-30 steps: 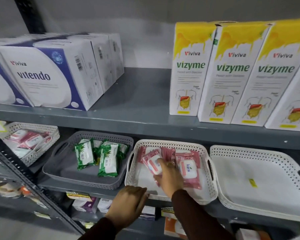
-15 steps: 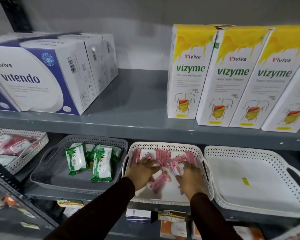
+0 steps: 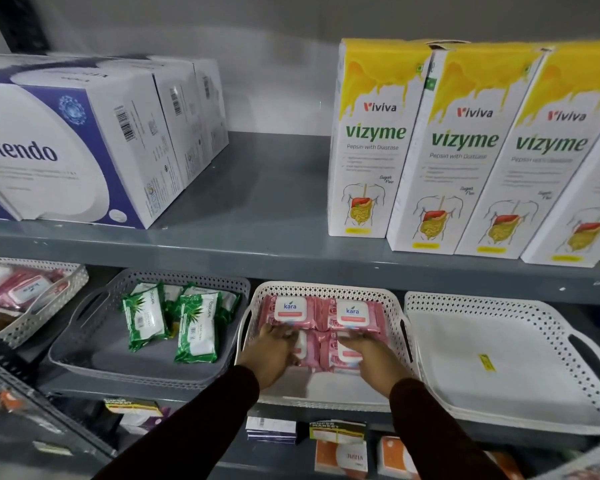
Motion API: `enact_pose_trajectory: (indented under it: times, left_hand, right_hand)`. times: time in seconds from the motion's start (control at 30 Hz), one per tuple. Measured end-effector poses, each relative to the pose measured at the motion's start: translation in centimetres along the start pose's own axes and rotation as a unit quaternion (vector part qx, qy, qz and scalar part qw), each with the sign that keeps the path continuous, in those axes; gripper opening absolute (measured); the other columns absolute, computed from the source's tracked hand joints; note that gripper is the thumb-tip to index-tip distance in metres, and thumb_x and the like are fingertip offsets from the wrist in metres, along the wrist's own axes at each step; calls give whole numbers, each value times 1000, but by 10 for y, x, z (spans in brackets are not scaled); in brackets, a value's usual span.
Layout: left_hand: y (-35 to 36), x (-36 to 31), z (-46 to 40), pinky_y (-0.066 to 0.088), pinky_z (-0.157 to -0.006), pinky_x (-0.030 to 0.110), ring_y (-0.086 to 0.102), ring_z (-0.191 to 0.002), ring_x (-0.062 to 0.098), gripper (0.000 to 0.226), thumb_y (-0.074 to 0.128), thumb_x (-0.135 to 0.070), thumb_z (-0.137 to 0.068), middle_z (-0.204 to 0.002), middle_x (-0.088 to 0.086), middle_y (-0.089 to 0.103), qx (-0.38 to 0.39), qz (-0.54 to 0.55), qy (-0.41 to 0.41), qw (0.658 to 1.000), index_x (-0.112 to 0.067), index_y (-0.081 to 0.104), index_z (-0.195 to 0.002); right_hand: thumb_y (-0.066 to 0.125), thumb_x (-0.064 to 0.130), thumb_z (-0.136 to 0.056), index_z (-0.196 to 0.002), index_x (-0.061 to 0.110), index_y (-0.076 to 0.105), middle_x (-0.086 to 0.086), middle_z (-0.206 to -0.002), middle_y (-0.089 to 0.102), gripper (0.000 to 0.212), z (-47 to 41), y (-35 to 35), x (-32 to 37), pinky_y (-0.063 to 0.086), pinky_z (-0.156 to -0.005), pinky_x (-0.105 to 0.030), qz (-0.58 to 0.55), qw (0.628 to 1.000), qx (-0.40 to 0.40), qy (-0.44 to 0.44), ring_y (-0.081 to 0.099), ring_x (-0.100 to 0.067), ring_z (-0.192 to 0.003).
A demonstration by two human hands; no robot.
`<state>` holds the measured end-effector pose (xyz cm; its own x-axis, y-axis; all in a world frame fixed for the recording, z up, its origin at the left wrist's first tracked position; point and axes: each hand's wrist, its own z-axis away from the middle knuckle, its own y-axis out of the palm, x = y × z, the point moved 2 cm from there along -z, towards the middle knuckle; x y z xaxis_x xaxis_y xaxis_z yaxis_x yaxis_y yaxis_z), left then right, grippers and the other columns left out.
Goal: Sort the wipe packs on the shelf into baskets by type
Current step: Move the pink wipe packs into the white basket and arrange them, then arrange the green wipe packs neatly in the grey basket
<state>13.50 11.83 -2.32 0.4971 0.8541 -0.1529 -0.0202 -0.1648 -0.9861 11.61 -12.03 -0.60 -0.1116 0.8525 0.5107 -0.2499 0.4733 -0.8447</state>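
Observation:
Several pink Kara wipe packs (image 3: 321,311) lie in neat rows in the white basket (image 3: 326,289) at the middle of the lower shelf. My left hand (image 3: 271,355) rests flat on the near-left pink pack. My right hand (image 3: 371,355) rests on the near-right pink pack (image 3: 329,355), fingers spread over it. Green aloe wipe packs (image 3: 174,323) lie in the grey basket (image 3: 94,362) to the left. More pink packs (image 3: 18,289) fill a white basket (image 3: 49,306) at the far left.
A white basket (image 3: 499,368) with only a small yellow sticker in it stands at the right. The upper shelf (image 3: 257,254) overhangs the baskets and carries white-and-blue Vitendo boxes (image 3: 66,143) and yellow Vizyme cartons (image 3: 465,150). Boxes sit on the shelf below.
The pink packs went from a loose jumble to tidy rows. My left hand came from the basket's front rim onto the packs, and both hands now press the near row.

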Motion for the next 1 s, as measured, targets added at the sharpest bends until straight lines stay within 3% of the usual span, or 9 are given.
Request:
enact_pose_trajectory:
  times: [0.17,0.27,0.43,0.53,0.63,0.7,0.8,0.87,1.0]
  left_hand:
    - [7,2,-5,42,-104,48,39,-126,31,42,35,-46,-95,-141,3,45,15,-26,-21,999,-21,52,-125]
    - [3,1,-2,35,-107,52,36,-131,33,50,33,-48,-98,-147,7,43,25,-14,-24,999,-19,48,-136]
    - [-40,23,27,18,-114,26,30,-139,25,43,48,-13,-100,-150,10,43,-72,141,-13,987,-7,47,-142]
    - [-62,103,68,32,-113,36,43,-132,29,51,42,0,-85,-140,7,55,-126,127,-13,984,-10,60,-131]
    - [-80,196,98,42,-105,50,41,-134,39,57,61,-5,-73,-144,15,50,-67,5,-36,997,-13,62,-129]
    - [-90,241,107,46,-94,60,49,-124,51,63,79,-4,-62,-139,23,53,9,-84,-22,996,-14,67,-123]
    - [-101,267,107,46,-89,63,59,-114,46,62,64,2,-61,-130,16,62,39,-208,27,977,-22,71,-118]
    - [-105,275,103,44,-95,59,57,-118,43,71,70,8,-64,-136,13,58,27,-198,66,978,-23,65,-127]
    - [-96,290,108,45,-97,44,47,-127,35,68,63,-5,-81,-148,9,45,56,-135,13,989,-29,46,-143]
  right_hand:
    - [43,-20,-87,-145,31,46,3,-162,26,77,-6,4,-6,12,-125,-44,7,999,29,9,14,-24,-153]
    - [44,-15,-88,-144,38,45,9,-163,24,77,-4,8,-9,12,-125,-45,31,999,11,22,10,-22,-153]
    - [47,-7,-90,-146,35,43,5,-160,33,70,4,6,14,19,-122,-37,65,996,-7,60,26,-21,-149]
    - [52,6,-95,-133,27,59,-5,-126,68,44,2,16,83,48,-93,-30,-13,988,-143,60,63,-18,-100]
    - [57,3,-89,-101,26,70,2,-74,73,28,-14,49,173,51,-67,-24,-92,979,-183,9,62,-13,-61]
    - [60,13,-89,-116,18,68,-5,-89,77,28,-37,83,231,58,-76,-35,-131,980,-151,-2,71,-22,-78]
    - [55,46,-91,-139,12,49,-15,-126,64,58,-79,117,289,54,-90,-41,-22,988,-152,10,63,-33,-111]
    - [53,58,-88,-144,12,39,-18,-141,49,74,-100,133,305,50,-95,-45,47,989,-125,60,51,-38,-124]
    - [62,43,-88,-144,12,38,-18,-149,39,68,-114,148,305,50,-95,-47,131,984,-84,83,45,-40,-130]
